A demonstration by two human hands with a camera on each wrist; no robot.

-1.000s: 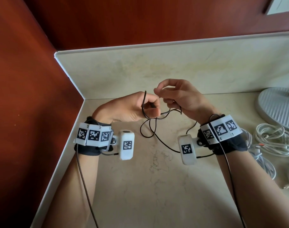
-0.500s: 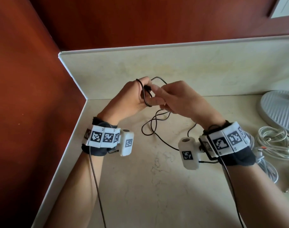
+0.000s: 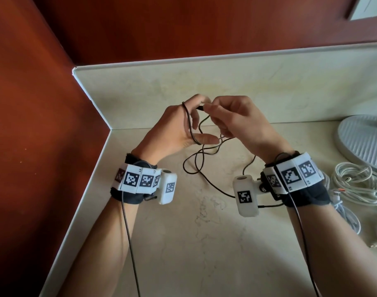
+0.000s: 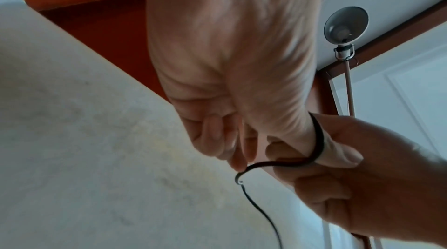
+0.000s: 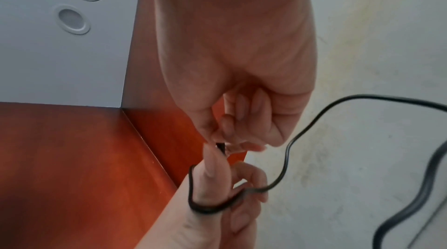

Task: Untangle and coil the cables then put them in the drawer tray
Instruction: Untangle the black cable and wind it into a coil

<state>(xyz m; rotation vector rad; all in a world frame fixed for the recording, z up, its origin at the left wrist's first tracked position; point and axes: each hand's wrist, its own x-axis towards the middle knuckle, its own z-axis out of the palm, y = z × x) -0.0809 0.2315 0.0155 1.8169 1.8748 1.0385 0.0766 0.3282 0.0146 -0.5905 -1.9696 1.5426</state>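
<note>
A thin black cable (image 3: pixel 189 125) runs in a loop round my left hand (image 3: pixel 174 133), from the index knuckle down to the outstretched thumb. My right hand (image 3: pixel 241 123) pinches the cable's plug end right at the left fingertips. The rest of the cable hangs down in loose loops to the countertop (image 3: pixel 204 243). In the left wrist view the cable (image 4: pixel 316 138) wraps the thumb of my left hand (image 4: pixel 229 62), with the right hand (image 4: pixel 350 195) below. In the right wrist view my right hand (image 5: pixel 229 52) holds the cable (image 5: pixel 286 157) above my left hand (image 5: pixel 205 224). No drawer tray is in view.
A pile of white cables (image 3: pixel 359 187) lies on the counter at the right, beside a white ribbed round base (image 3: pixel 365 142). A low backsplash (image 3: pixel 269 86) closes the back and left of the counter corner. Red wooden walls stand behind.
Both hands have lifted off the counter with the cable. The cable now loops round the left hand, whose thumb has spread out. The right hand has shifted to pinch the plug end.
</note>
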